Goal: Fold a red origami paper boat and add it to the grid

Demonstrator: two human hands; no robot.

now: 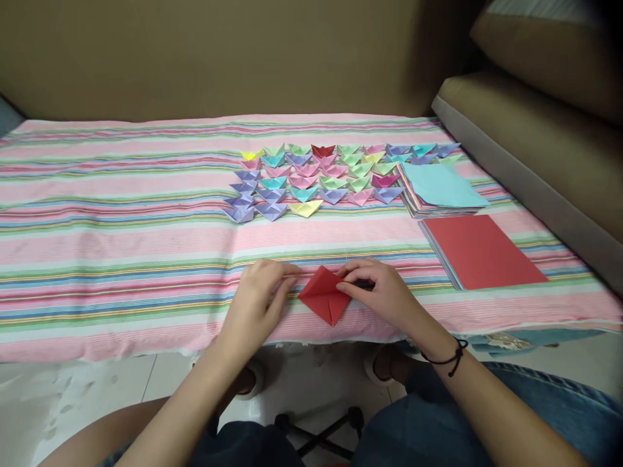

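A red folded paper (pixel 323 299), diamond-shaped with a crease across it and a slit toward its lower corner, lies near the front edge of the striped cloth (pixel 121 240). My right hand (pixel 377 287) pinches its right corner between thumb and fingers. At the paper's left side is my left hand (pixel 263 292), its thumb and forefinger close together just above the cloth; whether they touch the paper I cannot tell.
Rows of small folded paper boats (pixel 305 179) in several colours stand behind my hands. On the right lie a stack topped with light blue paper (pixel 442 185) and one topped with red paper (pixel 484 251). Brown cushions (pixel 535 130) border the right side.
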